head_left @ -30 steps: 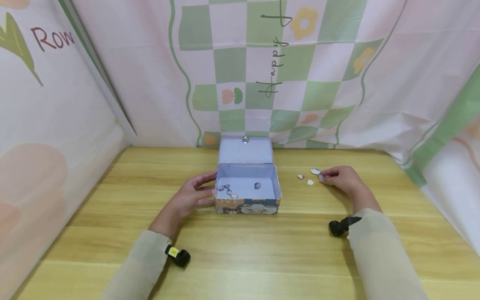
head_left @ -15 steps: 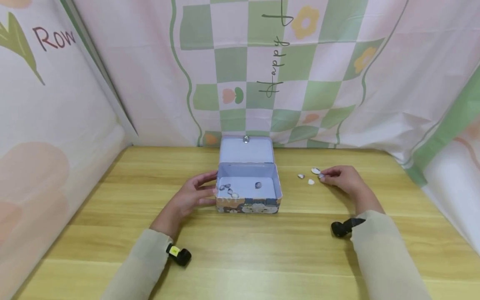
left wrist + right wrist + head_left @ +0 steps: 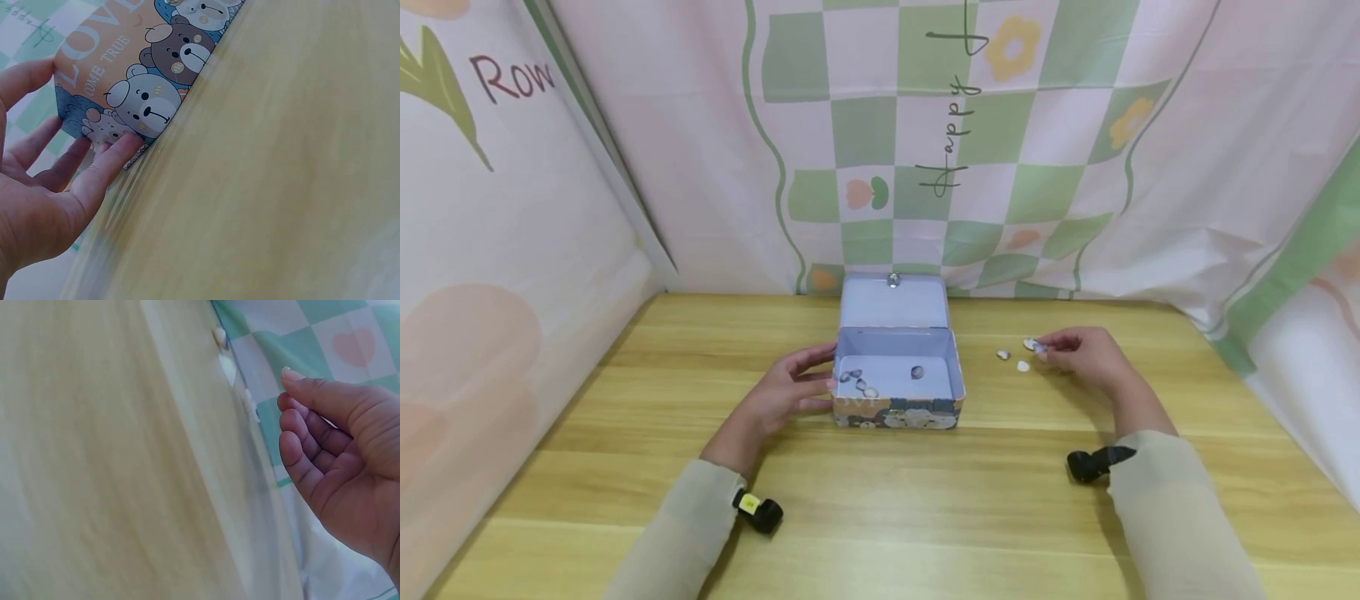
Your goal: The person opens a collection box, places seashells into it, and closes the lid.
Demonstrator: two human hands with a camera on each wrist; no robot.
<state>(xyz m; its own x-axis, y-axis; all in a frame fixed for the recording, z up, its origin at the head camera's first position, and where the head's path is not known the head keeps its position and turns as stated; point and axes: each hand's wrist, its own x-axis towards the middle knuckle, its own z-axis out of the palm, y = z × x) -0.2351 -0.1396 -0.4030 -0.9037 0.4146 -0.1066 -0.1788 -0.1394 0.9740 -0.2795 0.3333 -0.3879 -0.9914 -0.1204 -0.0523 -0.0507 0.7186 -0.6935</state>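
An open tin box (image 3: 897,413) with bears and "LOVE COME TRUE" printed on its front stands on the table, lid tipped back. Inside lie several small seashells (image 3: 917,372), most of them at the left end. My left hand (image 3: 782,390) rests spread fingers against the box's left end; the left wrist view shows its fingertips on the printed tin (image 3: 150,103). To the right of the box, my right hand (image 3: 1086,357) pinches a small purplish seashell (image 3: 1040,348) between thumb and fingertips. In the right wrist view the curled fingers hide that shell.
Beside the right fingertips lie a pale oval shell (image 3: 1029,343), a small shell (image 3: 1003,355) and a white shell (image 3: 1022,367). The wooden table (image 3: 917,517) meets a green-and-white checked cloth (image 3: 865,129) behind the box. A white printed cloth (image 3: 512,250) hangs at the left.
My right hand has shifted slightly, and the purplish shell at its fingertips has moved up a little, now overlapping the pale oval shell. The left hand and box stay in place.
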